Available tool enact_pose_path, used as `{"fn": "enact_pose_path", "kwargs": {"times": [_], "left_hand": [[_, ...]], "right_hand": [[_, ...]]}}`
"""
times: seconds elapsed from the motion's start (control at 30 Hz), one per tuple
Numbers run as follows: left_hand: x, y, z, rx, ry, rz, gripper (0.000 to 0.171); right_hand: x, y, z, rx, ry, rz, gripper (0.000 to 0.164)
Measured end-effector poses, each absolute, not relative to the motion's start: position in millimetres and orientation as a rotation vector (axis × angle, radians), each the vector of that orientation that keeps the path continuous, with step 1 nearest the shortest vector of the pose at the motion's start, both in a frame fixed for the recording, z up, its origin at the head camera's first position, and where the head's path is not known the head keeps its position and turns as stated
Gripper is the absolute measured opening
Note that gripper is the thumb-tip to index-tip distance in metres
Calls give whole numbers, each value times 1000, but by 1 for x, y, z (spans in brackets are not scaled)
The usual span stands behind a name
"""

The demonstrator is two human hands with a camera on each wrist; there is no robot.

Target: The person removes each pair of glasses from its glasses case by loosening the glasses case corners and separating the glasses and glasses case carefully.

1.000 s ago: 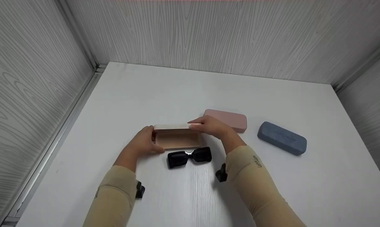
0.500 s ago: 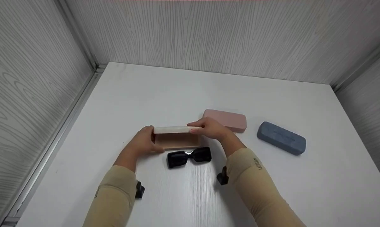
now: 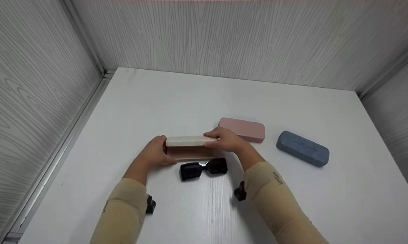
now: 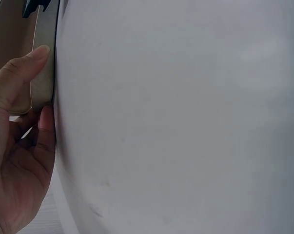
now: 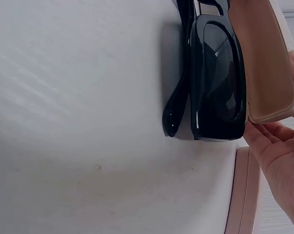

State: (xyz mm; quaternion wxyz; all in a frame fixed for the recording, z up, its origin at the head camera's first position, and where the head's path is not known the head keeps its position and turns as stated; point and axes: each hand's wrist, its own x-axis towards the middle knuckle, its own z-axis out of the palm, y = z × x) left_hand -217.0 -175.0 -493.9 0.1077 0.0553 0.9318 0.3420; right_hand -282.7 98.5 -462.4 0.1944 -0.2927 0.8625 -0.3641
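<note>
A cream glasses case (image 3: 185, 141) with a tan lining stands partly open at mid-table, its lid tilted over the base. My left hand (image 3: 153, 152) grips the base's left end; in the left wrist view the thumb of that hand (image 4: 20, 165) lies on the front wall (image 4: 45, 83), with other fingers at the end. The lid's right end is pinched by my right hand (image 3: 227, 139), thumb in front. Just before the case lie black sunglasses (image 3: 204, 168). From the right wrist view, one dark lens (image 5: 217, 73) and the tan lining (image 5: 264, 63) show.
Behind my right hand lies a closed pink glasses case (image 3: 242, 128), partly covered by the hand. Farther right is a closed blue glasses case (image 3: 302, 148), set at an angle. Wood-grain panels (image 3: 204, 37) border the white table (image 3: 176, 95) at the back and sides.
The cream lid has tipped forward and down in my right hand, narrowing the opening. My left hand, the sunglasses and the other cases have stayed in place.
</note>
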Motion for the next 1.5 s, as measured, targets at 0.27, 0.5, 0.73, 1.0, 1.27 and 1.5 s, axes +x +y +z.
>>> {"fn": "enact_pose_path", "kwargs": {"times": [0.27, 0.5, 0.73, 1.0, 1.27, 1.5], "left_hand": [[-215, -175, -495, 160, 2750, 1016, 55], [-214, -174, -492, 173, 2781, 976, 59], [-214, -174, -493, 180, 2792, 958, 61], [-215, -175, -493, 200, 2800, 935, 62], [-216, -176, -494, 213, 2783, 979, 51], [-217, -177, -493, 219, 2778, 977, 46]], "right_hand": [[-281, 99, -461, -914, 2463, -934, 53], [-281, 98, -461, -995, 2497, -885, 54], [-279, 98, -463, -1028, 2527, -865, 55], [-277, 98, -463, -1002, 2545, -843, 58], [-274, 99, -466, -1036, 2584, -764, 65], [-274, 98, -468, -1042, 2604, -775, 66]]}}
